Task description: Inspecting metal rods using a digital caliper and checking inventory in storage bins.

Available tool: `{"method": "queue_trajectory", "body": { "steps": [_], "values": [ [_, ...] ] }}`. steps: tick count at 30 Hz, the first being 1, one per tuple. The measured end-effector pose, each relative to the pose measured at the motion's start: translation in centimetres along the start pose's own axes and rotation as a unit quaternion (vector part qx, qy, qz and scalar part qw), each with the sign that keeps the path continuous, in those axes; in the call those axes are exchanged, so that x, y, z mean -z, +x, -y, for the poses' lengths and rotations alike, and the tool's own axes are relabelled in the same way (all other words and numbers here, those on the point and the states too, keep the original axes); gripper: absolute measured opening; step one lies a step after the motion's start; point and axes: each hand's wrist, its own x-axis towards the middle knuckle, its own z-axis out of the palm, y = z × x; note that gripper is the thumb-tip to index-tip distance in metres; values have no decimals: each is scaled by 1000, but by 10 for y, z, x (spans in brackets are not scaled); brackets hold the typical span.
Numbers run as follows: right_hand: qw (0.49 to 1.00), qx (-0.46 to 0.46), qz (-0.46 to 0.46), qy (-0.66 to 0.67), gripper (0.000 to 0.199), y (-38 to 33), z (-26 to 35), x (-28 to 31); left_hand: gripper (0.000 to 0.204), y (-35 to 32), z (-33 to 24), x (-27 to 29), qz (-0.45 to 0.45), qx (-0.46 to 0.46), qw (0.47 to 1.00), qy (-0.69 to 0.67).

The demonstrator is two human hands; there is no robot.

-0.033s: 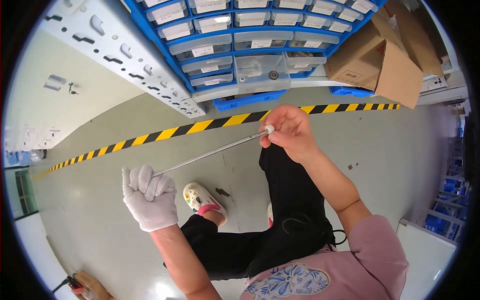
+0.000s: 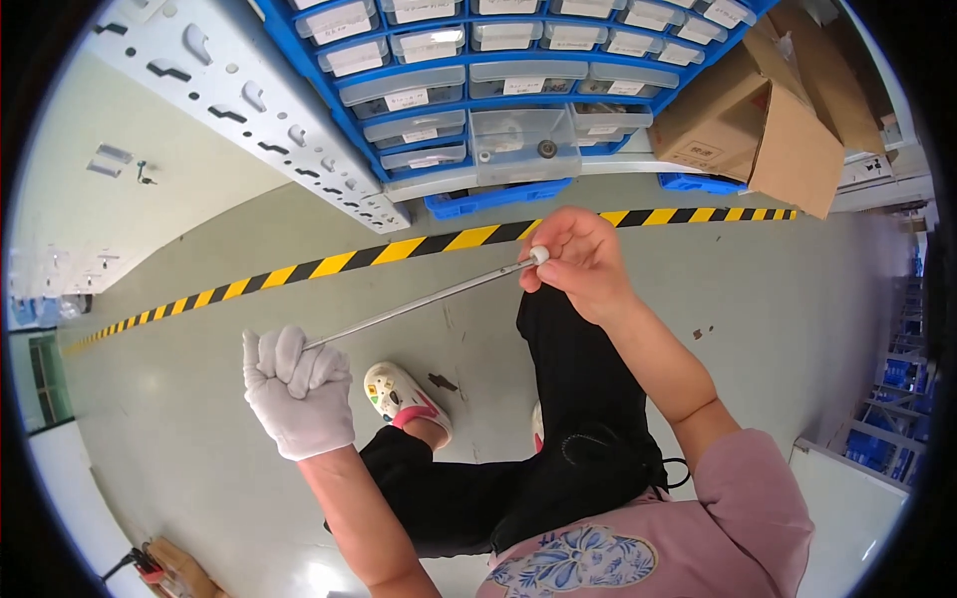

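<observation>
My left hand (image 2: 299, 391), in a white glove, is closed round the lower left end of a thin metal rod (image 2: 429, 299). The rod slants up to the right across the space between my hands. At its far end sits a small white rounded piece (image 2: 539, 255), which my bare right hand (image 2: 581, 261) pinches between thumb and fingers. Part of that piece is covered by the fingers. Whether it is fixed to the rod or only resting against its tip, I cannot tell.
Ahead stands a blue cabinet of small clear drawers (image 2: 523, 85); one pulled-out drawer (image 2: 523, 145) holds a few small round parts. An open cardboard box (image 2: 723, 120) is at the right, a perforated white upright (image 2: 289, 125) at the left. Black-and-yellow tape (image 2: 399, 251) crosses the floor.
</observation>
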Motion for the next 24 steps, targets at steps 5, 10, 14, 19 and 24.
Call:
{"method": "queue_trajectory", "body": {
  "steps": [5,10,14,19,24],
  "values": [
    [999,23,-2,-28,19,0,-1,1,41,0,3,-1,10,-19,999,26],
    [996,58,8,-70,20,4,-2,2,41,-1,4,-1,15,-28,999,33],
    [994,58,28,-91,21,5,-2,3,41,-3,3,0,0,-30,999,27],
    [995,25,23,-94,20,2,-7,4,42,-4,0,2,-12,-24,999,19],
    [994,58,2,-97,23,-3,-6,-7,41,-3,-3,8,-14,4,1000,7]
  ]
}}
